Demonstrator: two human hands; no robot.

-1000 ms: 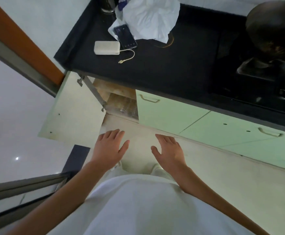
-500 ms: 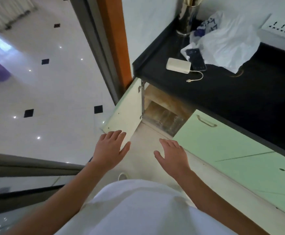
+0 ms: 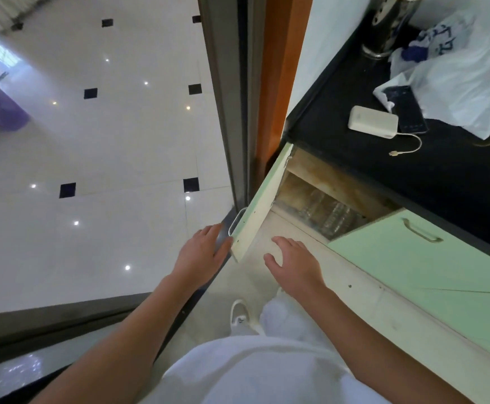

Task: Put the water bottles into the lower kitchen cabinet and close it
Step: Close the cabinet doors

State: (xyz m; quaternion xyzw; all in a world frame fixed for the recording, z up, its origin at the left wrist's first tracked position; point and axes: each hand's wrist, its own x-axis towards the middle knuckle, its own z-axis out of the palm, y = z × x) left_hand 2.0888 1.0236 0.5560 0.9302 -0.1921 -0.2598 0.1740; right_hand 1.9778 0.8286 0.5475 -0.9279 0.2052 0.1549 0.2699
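Observation:
The lower cabinet stands open, its pale green door swung out to the left with a metal handle on its outer face. Clear water bottles lie inside on the cabinet floor. My left hand reaches with straight fingers to the outer side of the door's lower corner, close to the handle. Whether it touches the door is unclear. My right hand hovers flat and empty in front of the opening, right of the door.
The black counter above holds a white power bank with cable, a phone, a white plastic bag and a steel holder. A neighbouring green door is closed. A doorframe and glossy tiled floor lie left.
The view swung left and lower. The door now looks swung further toward closing. My left hand moved from its inner face to its outer edge.

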